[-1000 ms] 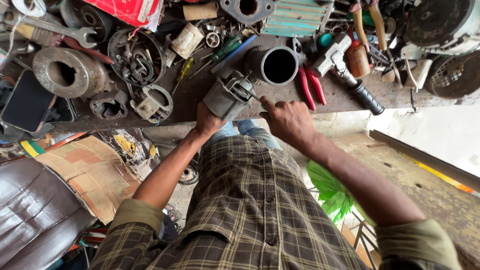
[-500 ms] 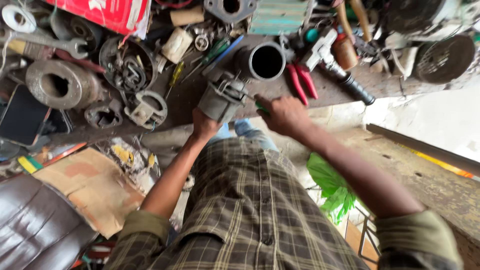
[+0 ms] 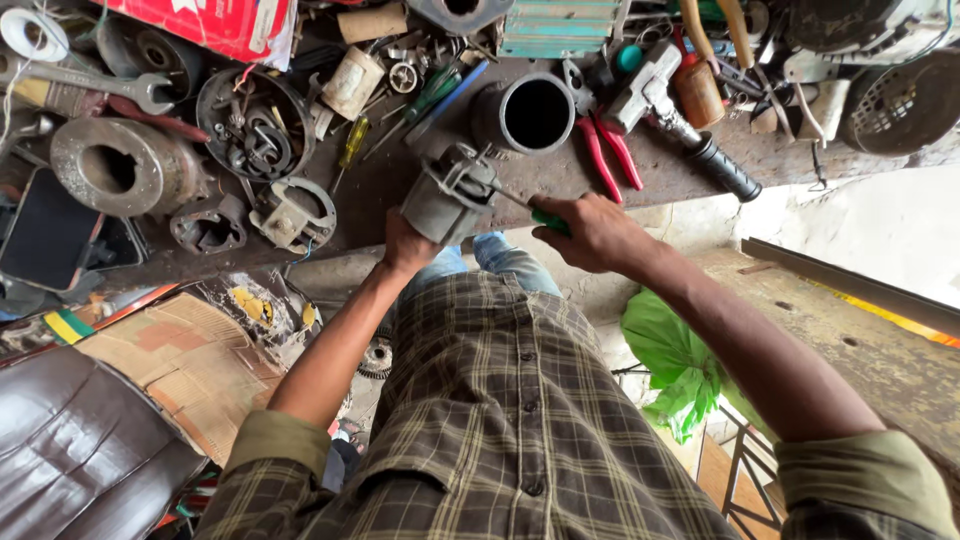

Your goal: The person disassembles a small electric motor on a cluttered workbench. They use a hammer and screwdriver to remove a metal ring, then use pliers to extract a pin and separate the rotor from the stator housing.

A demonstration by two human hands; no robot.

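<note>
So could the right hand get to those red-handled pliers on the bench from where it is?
Probably yes: the red-handled pliers lie uncovered just beyond the right hand, though that hand holds a green-handled screwdriver.

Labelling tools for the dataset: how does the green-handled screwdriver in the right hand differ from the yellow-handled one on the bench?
The green-handled screwdriver is gripped in the right hand, its tip at the grey metal part that the left hand holds; the yellow-handled screwdriver lies loose on the bench. Handle colours differ: green, yellow. Both have slim metal shafts.
</note>
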